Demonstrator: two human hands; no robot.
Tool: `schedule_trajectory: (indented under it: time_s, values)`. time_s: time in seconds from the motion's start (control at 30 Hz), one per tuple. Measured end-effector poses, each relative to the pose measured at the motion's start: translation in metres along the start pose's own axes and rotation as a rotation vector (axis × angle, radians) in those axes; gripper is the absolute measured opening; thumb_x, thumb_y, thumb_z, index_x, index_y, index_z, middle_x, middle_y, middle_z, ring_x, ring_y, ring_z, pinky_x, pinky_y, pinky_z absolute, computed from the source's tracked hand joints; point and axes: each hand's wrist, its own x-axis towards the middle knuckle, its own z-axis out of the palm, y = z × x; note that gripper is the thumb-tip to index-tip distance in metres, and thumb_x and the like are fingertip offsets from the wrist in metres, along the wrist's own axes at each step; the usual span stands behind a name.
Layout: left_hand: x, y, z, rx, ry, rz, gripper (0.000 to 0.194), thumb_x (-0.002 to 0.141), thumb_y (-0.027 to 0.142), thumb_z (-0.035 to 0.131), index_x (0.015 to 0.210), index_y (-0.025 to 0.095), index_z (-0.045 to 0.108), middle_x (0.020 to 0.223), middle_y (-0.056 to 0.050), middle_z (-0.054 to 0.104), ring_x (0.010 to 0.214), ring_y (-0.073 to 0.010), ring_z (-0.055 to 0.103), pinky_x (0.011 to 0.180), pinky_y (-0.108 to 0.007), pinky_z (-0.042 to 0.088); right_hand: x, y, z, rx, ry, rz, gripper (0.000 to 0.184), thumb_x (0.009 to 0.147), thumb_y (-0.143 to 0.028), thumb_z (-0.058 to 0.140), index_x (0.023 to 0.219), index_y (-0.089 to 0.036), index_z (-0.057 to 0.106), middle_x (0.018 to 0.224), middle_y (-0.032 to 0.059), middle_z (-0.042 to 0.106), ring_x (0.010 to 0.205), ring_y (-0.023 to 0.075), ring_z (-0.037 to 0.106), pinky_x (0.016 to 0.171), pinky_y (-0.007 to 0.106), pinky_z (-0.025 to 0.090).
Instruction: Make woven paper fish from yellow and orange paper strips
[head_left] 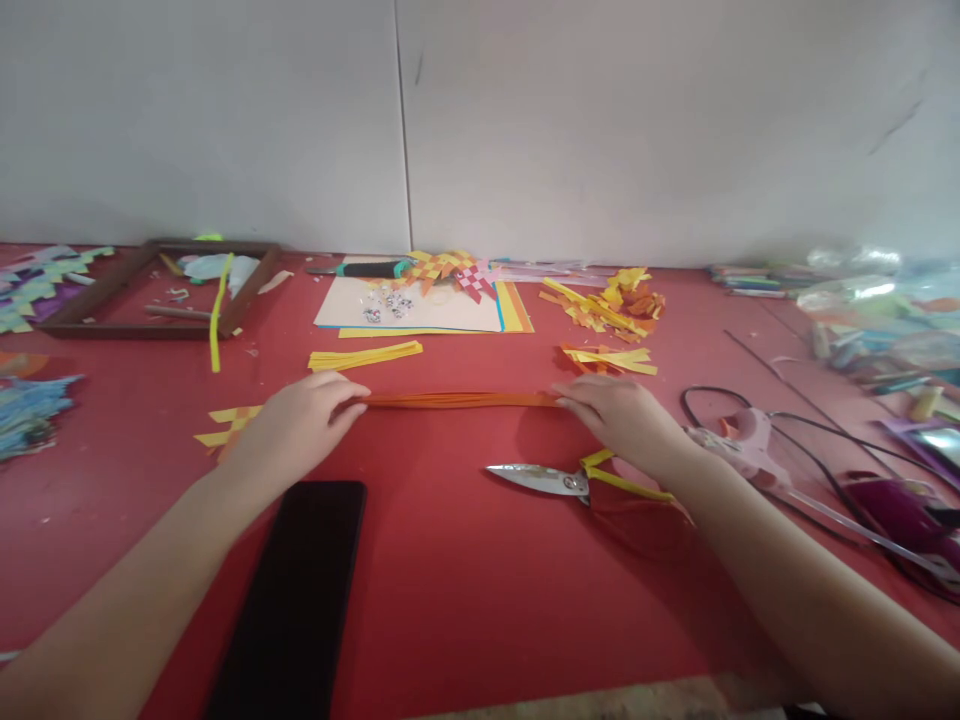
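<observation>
A thin bundle of orange paper strips (pixel 465 400) stretches sideways between my hands, just above or on the red table (pixel 435 580). My left hand (pixel 319 415) pinches its left end, and my right hand (pixel 607 410) pinches the right end. Behind the bundle lie yellow paper strips (pixel 365 356) and, near my right hand, a small pile of orange and yellow strips (pixel 611 360). Scissors (pixel 544 479) with yellow-edged handles rest below my right hand, blades pointing left. Partly under my left hand is a woven yellow and orange paper piece (pixel 232 428).
A black phone (pixel 296 600) lies by my left forearm. On the right are a pink glue gun (pixel 750 440) with a black cord and plastic bags (pixel 892 320). Toward the wall stand a brown frame (pixel 142 331), paper sheets (pixel 337 305) and paper scraps (pixel 615 305).
</observation>
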Motion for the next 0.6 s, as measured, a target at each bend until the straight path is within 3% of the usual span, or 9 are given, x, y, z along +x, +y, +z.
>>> schedule_trajectory:
  time_s: [0.23, 0.33, 0.43, 0.6]
  values:
    - [0.001, 0.001, 0.002, -0.027, 0.032, -0.002, 0.036, 0.090, 0.039, 0.044, 0.095, 0.023, 0.076, 0.098, -0.010, 0.073, 0.089, -0.0288, 0.067, 0.075, -0.037, 0.049, 0.000, 0.004, 0.001, -0.067, -0.010, -0.050, 0.036, 0.095, -0.023, 0.039, 0.109, -0.015, 0.072, 0.105, 0.0131, 0.070, 0.097, 0.0262, 0.066, 0.087, 0.043, 0.055]
    - [0.001, 0.002, 0.002, -0.043, 0.031, 0.000, 0.037, 0.090, 0.040, 0.044, 0.095, 0.022, 0.076, 0.097, -0.011, 0.073, 0.089, -0.0295, 0.067, 0.074, -0.038, 0.050, -0.001, -0.006, -0.006, -0.123, 0.049, -0.043, 0.033, 0.095, -0.026, 0.044, 0.104, -0.012, 0.072, 0.109, 0.0157, 0.067, 0.103, 0.0298, 0.062, 0.093, 0.047, 0.052]
    - [0.002, 0.002, 0.001, -0.062, 0.042, 0.009, 0.037, 0.089, 0.041, 0.045, 0.092, 0.023, 0.077, 0.095, -0.011, 0.074, 0.087, -0.0289, 0.067, 0.074, -0.038, 0.050, 0.007, -0.033, -0.009, -0.116, 0.104, -0.112, 0.037, 0.097, -0.030, 0.042, 0.116, -0.010, 0.066, 0.120, 0.0166, 0.065, 0.115, 0.0314, 0.057, 0.101, 0.050, 0.047]
    - [0.002, 0.000, 0.002, -0.042, 0.043, 0.028, 0.036, 0.090, 0.042, 0.045, 0.095, 0.024, 0.076, 0.095, -0.010, 0.074, 0.088, -0.0268, 0.066, 0.077, -0.036, 0.050, 0.046, -0.100, 0.009, -0.014, 0.037, -0.376, 0.045, 0.099, -0.025, 0.035, 0.137, -0.006, 0.049, 0.139, 0.0177, 0.055, 0.130, 0.0283, 0.050, 0.110, 0.046, 0.041]
